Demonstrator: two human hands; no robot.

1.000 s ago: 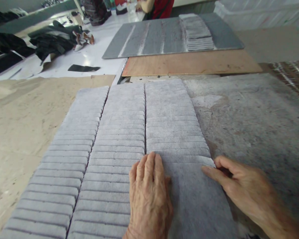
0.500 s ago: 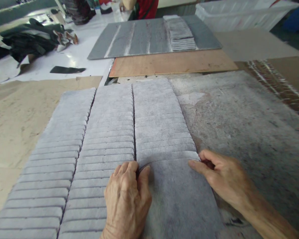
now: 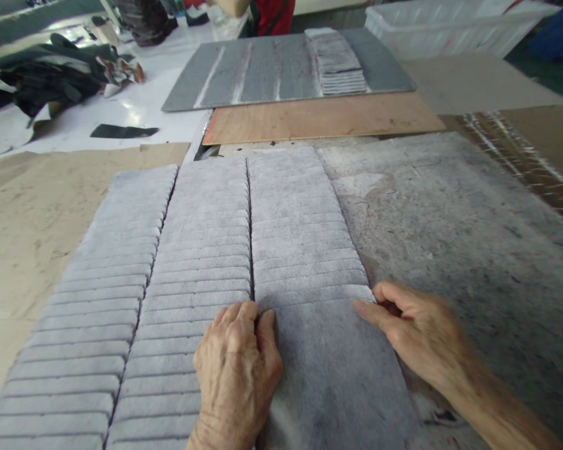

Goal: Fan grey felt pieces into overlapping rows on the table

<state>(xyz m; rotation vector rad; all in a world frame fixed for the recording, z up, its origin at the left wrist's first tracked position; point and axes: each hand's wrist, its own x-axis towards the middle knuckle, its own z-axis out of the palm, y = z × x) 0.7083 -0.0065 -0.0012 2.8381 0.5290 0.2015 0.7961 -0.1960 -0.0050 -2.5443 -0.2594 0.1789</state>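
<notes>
Three long rows of overlapping grey felt-like pieces run away from me across the worktable. In the right-hand row lies a grey fabric piece (image 3: 328, 362), its far edge over the piece before it. My left hand (image 3: 237, 369) pinches this piece at its far left corner, knuckles resting on the middle row (image 3: 169, 350). At the far right corner, my right hand (image 3: 413, 331) holds the same edge between thumb and fingers. The left row (image 3: 70, 350) is untouched by either hand.
Ahead lies a grey board (image 3: 263, 72) bearing a stack of grey strips (image 3: 336, 62), above a plywood sheet (image 3: 323, 119). A white plastic crate (image 3: 450, 31) stands at back right. Dark scraps (image 3: 51, 75) are heaped at back left. A person in red (image 3: 276, 15) is partly visible behind.
The far edge of the held fabric piece, bowed up near my left hand before, now lies flatter. Both hands keep nearly the same places; the view has shifted slightly.
</notes>
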